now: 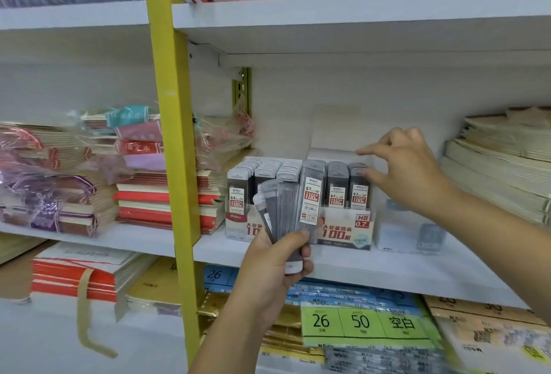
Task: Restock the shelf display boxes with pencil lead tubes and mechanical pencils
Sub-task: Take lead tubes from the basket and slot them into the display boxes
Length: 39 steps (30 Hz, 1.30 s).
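A white shop shelf carries two open display boxes side by side, close to its front edge and near its left end, just right of a yellow post. The left display box and the right display box each hold upright rows of grey tubes with red-and-white labels.

In front of the boxes, the left hand grips a fanned bunch of lead tubes by their lower ends, thumb across the front, fingers wrapped behind.

The right hand reaches to the right box's rightmost row. Its thumb and forefinger are spread apart, thumb touching the tube tops, with nothing held between them.

Stacks of notebooks fill the shelf beyond the post.

The tubes look light, stiff and smooth, so a fanned bunch could slip. A single tube is probably best pinched on its flat faces near the cap, then lowered upright into a row.
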### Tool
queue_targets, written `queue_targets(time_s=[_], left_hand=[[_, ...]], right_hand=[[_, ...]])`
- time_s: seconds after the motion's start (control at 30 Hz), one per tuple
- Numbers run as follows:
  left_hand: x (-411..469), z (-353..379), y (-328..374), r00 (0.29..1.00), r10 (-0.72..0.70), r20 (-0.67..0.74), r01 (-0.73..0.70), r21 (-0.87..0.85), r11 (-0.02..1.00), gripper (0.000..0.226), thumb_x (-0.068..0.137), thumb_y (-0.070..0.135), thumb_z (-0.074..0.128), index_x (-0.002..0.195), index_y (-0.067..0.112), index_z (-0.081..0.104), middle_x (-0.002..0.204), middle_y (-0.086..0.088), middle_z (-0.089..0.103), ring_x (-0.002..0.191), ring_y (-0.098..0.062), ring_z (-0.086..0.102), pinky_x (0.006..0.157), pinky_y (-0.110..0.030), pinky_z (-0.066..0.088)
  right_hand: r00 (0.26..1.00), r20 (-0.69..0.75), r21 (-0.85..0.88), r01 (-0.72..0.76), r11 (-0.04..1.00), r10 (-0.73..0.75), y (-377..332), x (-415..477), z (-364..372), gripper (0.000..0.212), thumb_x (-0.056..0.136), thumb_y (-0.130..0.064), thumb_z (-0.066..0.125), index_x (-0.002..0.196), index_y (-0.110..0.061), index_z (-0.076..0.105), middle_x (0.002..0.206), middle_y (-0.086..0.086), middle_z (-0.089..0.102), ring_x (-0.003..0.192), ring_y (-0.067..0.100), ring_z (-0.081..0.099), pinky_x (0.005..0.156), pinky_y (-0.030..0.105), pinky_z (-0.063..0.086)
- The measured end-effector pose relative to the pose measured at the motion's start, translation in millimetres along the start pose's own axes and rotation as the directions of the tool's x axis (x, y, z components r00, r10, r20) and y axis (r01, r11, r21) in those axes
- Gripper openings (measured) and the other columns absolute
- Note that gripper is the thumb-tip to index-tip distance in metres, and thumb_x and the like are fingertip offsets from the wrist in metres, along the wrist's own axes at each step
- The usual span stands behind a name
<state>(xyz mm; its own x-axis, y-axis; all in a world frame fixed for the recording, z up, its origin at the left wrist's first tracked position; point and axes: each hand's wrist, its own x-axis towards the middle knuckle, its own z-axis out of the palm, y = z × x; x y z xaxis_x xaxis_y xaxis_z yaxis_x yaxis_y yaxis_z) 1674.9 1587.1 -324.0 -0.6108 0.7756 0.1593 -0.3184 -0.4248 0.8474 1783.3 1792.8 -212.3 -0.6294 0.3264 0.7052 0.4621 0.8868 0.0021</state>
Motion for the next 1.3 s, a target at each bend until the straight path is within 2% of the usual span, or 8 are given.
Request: queue_targets(time_s=[0.1, 0.17, 0.33, 0.47, 0.67, 0.9, 1.13, 1.3], left_hand=[[0, 3, 0, 0.999, -0.014, 0.032, 0.014, -0.002, 1.0, 0.029, 0.086, 0.007, 0.072, 0.114, 0.015, 0.069, 0.082, -0.005, 0.066, 0.064, -0.011, 0.057, 0.063, -0.03, 0.053], [-1, 7, 1, 0.997, -0.022, 0.078, 0.022, -0.003, 1.0, 0.027, 0.083, 0.01, 0.076, 0.11, 0.015, 0.072, 0.086, -0.006, 0.068, 0.064, -0.011, 0.056, 0.061, -0.029, 0.052], [-3, 10, -3, 0.994, -0.039, 0.098, 0.037, 0.019, 0.999, 0.029, 0.067, 0.026, 0.087, 0.095, 0.024, 0.079, 0.084, -0.002, 0.066, 0.065, -0.009, 0.056, 0.063, -0.028, 0.05], [-2, 3, -1, 0.993, -0.068, 0.093, 0.075, -0.08, 0.994, 0.024, 0.071, 0.018, 0.073, 0.094, 0.009, 0.077, 0.086, -0.007, 0.066, 0.066, -0.013, 0.058, 0.063, -0.032, 0.049], [-1, 3, -3, 0.995, -0.039, 0.097, 0.036, 0.031, 0.999, 0.037, 0.085, 0.021, 0.069, 0.119, 0.008, 0.065, 0.092, -0.006, 0.073, 0.077, -0.015, 0.068, 0.074, -0.032, 0.057], [-2, 0, -5, 0.995, -0.028, 0.098, 0.024, 0.041, 0.999, 0.042, 0.081, 0.025, 0.069, 0.121, 0.014, 0.064, 0.111, -0.005, 0.076, 0.088, -0.016, 0.074, 0.076, -0.032, 0.06], [-1, -1, -7, 0.995, -0.024, 0.096, 0.02, 0.037, 0.999, 0.037, 0.082, 0.021, 0.071, 0.119, 0.015, 0.066, 0.11, -0.007, 0.077, 0.099, -0.024, 0.075, 0.072, -0.031, 0.061], [-3, 1, -5, 0.992, -0.013, 0.122, 0.005, 0.066, 0.998, 0.042, 0.079, 0.026, 0.074, 0.118, 0.014, 0.067, 0.111, -0.006, 0.077, 0.096, -0.022, 0.075, 0.072, -0.029, 0.06]], right_hand=[[1.0, 0.016, 0.354, -0.024, 0.935, 0.019, -26, -14, -10, 0.029, 0.092, -0.038, 0.058, 0.12, -0.036, 0.062, 0.096, -0.018, 0.056, 0.089, 0.0, 0.049, 0.074, 0.017, 0.034], [0.98, 0.201, 0.671, -0.145, 0.727, 0.009, -47, -25, -12, 0.028, 0.093, -0.038, 0.056, 0.12, -0.042, 0.058, 0.092, -0.016, 0.068, 0.079, -0.003, 0.061, 0.069, 0.016, 0.046], [0.972, 0.221, 0.828, -0.233, 0.509, 0.086, -54, -26, -20, 0.018, 0.092, -0.02, 0.063, 0.104, -0.032, 0.057, 0.078, -0.005, 0.074, 0.064, 0.008, 0.066, 0.056, 0.024, 0.051], [0.988, -0.098, 0.634, -0.031, 0.772, 0.119, -21, -15, -36, 0.016, 0.094, -0.026, 0.058, 0.099, -0.037, 0.046, 0.081, -0.007, 0.069, 0.069, 0.006, 0.061, 0.059, 0.027, 0.046], [0.998, 0.032, 0.264, 0.045, 0.963, -0.056, -3, -16, -22, 0.012, 0.094, -0.033, 0.054, 0.102, -0.032, 0.045, 0.08, -0.018, 0.058, 0.072, -0.003, 0.054, 0.057, 0.022, 0.039], [0.997, 0.076, 0.301, -0.006, 0.953, -0.018, 1, -7, -3, 0.024, 0.089, -0.022, 0.064, 0.109, -0.031, 0.055, 0.087, -0.015, 0.055, 0.088, 0.01, 0.051, 0.071, 0.025, 0.036], [0.999, -0.022, 0.064, -0.024, 0.998, 0.025, 0, -9, 0, 0.018, 0.092, -0.031, 0.062, 0.105, -0.023, 0.071, 0.1, -0.003, 0.053, 0.106, 0.017, 0.043, 0.082, 0.024, 0.028], [0.998, 0.059, 0.518, -0.023, 0.855, -0.01, -43, -37, -11, 0.023, 0.086, -0.04, 0.057, 0.107, -0.04, 0.065, 0.09, -0.02, 0.06, 0.082, -0.004, 0.055, 0.07, 0.005, 0.041]])
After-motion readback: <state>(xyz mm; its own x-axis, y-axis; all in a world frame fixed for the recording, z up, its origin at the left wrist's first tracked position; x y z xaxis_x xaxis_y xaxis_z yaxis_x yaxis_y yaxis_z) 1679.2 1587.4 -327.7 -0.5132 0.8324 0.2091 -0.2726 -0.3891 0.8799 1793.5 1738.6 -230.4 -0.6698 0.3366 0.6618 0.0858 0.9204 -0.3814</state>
